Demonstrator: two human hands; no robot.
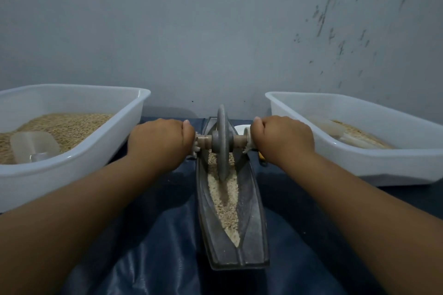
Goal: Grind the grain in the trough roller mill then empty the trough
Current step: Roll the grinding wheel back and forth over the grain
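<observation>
A long grey metal trough (251, 227) lies lengthwise in front of me on a dark blue sheet. Pale crushed grain (227, 201) fills its groove. A grey roller disc (223, 141) stands upright in the groove near the far end, on a wooden axle (239, 140). My left hand (160, 141) grips the axle's left end. My right hand (282, 139) grips its right end. Both handle ends are hidden inside my fists.
At the left stands a white plastic tub (96, 151) of whole grain with a clear scoop (33, 146) lying in it. Another white tub (383, 165) at the right holds a thin layer of ground grain and a scoop. A grey wall rises close behind.
</observation>
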